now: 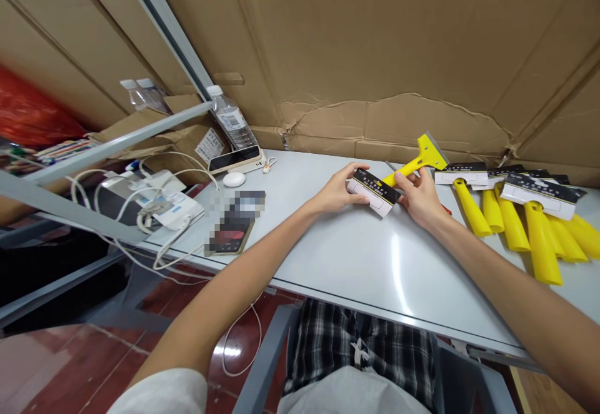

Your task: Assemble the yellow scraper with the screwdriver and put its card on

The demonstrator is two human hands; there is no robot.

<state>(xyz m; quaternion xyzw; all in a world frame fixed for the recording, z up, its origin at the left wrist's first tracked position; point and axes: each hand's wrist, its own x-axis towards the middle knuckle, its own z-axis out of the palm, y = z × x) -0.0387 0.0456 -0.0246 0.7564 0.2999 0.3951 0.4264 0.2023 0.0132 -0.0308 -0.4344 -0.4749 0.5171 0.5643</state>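
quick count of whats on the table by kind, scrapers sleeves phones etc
Bare yellow scraper, held by the right hand: 1
Card sleeve in the left hand: 1
Sleeved yellow scrapers piled at the right, overlapping, so roughly: 6
Phones: 2
Water bottle: 1
White round puck: 1
Total: about 12

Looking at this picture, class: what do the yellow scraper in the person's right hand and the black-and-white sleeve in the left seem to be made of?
Yellow scraper: looks like moulded plastic, uniform bright colour, smooth; its edge strip looks greyer, possibly metal. Black-and-white sleeve: probably printed card, with flat folded faces and a matte look.
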